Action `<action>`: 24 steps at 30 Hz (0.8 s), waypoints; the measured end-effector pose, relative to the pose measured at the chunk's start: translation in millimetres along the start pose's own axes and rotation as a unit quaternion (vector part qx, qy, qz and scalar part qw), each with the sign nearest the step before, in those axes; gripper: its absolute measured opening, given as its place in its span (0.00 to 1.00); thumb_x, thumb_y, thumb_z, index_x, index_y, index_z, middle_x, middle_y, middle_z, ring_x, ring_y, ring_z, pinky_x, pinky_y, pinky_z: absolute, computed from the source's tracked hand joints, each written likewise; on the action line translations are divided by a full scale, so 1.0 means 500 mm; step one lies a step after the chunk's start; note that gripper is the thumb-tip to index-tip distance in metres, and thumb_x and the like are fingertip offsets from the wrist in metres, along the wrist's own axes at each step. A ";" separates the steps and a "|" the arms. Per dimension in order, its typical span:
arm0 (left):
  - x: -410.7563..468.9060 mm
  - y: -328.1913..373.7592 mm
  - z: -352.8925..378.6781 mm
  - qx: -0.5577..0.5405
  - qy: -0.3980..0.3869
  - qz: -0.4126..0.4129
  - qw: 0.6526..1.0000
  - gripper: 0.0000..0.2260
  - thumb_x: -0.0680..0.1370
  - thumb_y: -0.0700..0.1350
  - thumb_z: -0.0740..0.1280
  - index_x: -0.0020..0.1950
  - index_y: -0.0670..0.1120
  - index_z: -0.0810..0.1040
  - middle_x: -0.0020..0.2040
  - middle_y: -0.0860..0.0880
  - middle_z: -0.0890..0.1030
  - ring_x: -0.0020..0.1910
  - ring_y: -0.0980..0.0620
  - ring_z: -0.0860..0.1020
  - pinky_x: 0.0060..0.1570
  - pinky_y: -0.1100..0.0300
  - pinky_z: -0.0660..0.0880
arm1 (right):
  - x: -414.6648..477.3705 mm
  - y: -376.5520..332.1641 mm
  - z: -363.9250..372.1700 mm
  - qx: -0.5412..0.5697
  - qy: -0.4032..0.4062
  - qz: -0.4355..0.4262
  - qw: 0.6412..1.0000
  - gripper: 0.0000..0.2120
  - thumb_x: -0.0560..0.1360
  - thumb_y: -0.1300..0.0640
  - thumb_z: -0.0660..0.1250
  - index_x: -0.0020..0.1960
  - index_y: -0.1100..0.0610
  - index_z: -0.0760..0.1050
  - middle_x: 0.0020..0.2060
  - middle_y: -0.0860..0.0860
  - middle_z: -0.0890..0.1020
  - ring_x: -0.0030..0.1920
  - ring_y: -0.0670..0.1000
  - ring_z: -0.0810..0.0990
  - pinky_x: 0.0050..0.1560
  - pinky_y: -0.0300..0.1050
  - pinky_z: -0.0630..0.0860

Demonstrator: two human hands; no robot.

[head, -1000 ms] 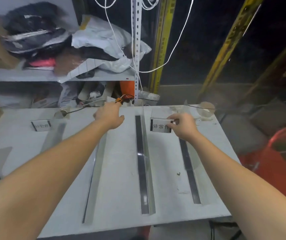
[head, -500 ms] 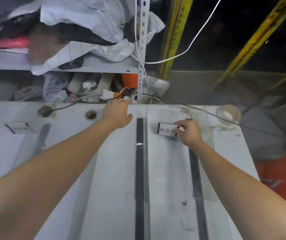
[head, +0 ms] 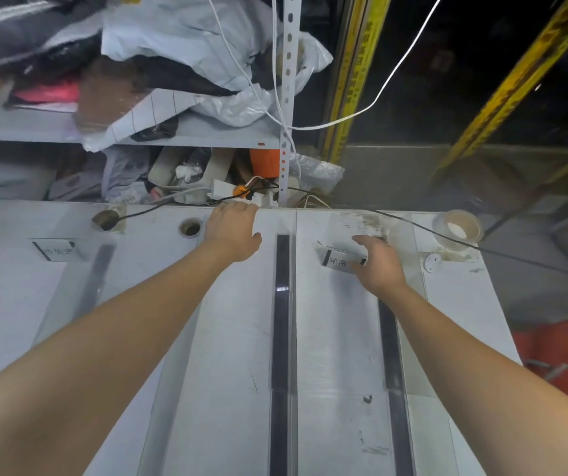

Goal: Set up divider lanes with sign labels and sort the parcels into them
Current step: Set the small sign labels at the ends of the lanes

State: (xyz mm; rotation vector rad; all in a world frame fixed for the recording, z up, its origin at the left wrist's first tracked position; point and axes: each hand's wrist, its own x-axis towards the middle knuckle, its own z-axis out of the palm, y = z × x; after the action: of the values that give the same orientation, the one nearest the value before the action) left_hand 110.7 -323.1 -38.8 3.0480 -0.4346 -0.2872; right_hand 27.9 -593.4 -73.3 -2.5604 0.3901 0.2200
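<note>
Table (head: 227, 338): 4 divider strips, 2 sign labels. R hand (head: 380, 266) fingers spread, apparently touching the 1 o'clock label (head: 337, 260). L hand (head: 232, 231) flat, loose, 12 o'clock edge, holding nothing.

A: What's on the tabletop (head: 227, 389)?
B: Three divider strips front to back: left one (head: 95, 276), middle one (head: 281, 338), right one (head: 392, 359).
A: Signs?
B: One sign label (head: 56, 250) far-left, just left of the left strip. Another sign label (head: 339, 261) btwn middle & right strips, right hand (head: 380, 266) over it.
A: Left hand (head: 232, 233)?
B: At the back edge, left of the middle strip. Tape roll (head: 459, 228) back-right corner. Shelf (head: 189, 134) behind.
</note>
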 end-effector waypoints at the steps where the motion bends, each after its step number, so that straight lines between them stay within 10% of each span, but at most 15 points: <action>1: -0.017 0.001 -0.010 -0.001 0.005 -0.003 1.000 0.26 0.77 0.54 0.66 0.73 0.47 0.68 0.70 0.46 0.73 0.69 0.44 0.70 0.69 0.49 0.66 | -0.018 -0.015 -0.006 -0.004 0.004 -0.021 1.000 0.25 0.75 0.61 0.70 0.72 0.55 0.72 0.68 0.54 0.76 0.68 0.56 0.73 0.68 0.50 0.71; 24: -0.854 -0.312 -0.149 0.030 0.024 -0.222 0.974 0.29 0.78 0.55 0.64 0.77 0.48 0.63 0.74 0.47 0.68 0.70 0.44 0.69 0.64 0.48 0.71 | -0.591 -0.478 0.130 -0.099 -0.079 -0.314 0.941 0.25 0.76 0.52 0.68 0.71 0.53 0.70 0.66 0.55 0.76 0.66 0.57 0.73 0.61 0.49 0.72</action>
State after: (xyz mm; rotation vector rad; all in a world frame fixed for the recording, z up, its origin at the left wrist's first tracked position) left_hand -235.1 -51.4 98.0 3.1687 0.2536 -0.2156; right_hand -180.5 -295.9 56.5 -2.6874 -0.5367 0.2283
